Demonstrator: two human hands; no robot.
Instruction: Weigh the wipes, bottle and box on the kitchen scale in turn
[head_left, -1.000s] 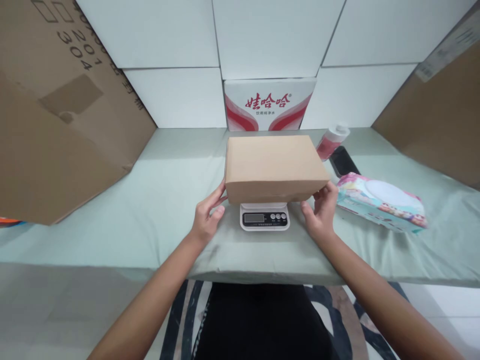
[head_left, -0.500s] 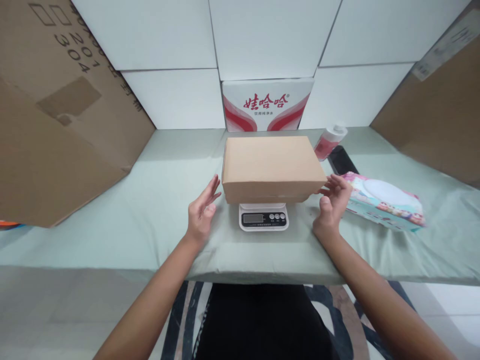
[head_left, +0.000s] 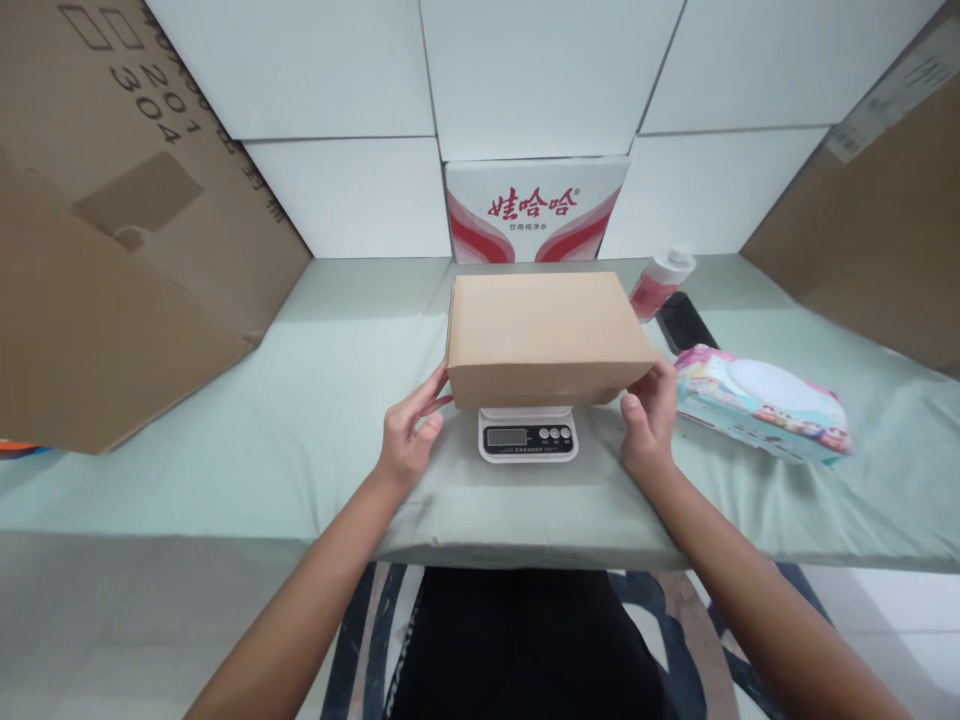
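Head view: scale (head_left: 528, 436) display perhaps unreadable

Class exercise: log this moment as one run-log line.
left hand: touching cardboard box left end | right hand: touching its right end | box: on scale

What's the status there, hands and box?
Left hand and right hand grip the box ends. Box sits on scale. Wipes pack close by the right hand.

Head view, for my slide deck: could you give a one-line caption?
Both hands, left hand and right hand, grip a closed cardboard box resting on a kitchen scale.
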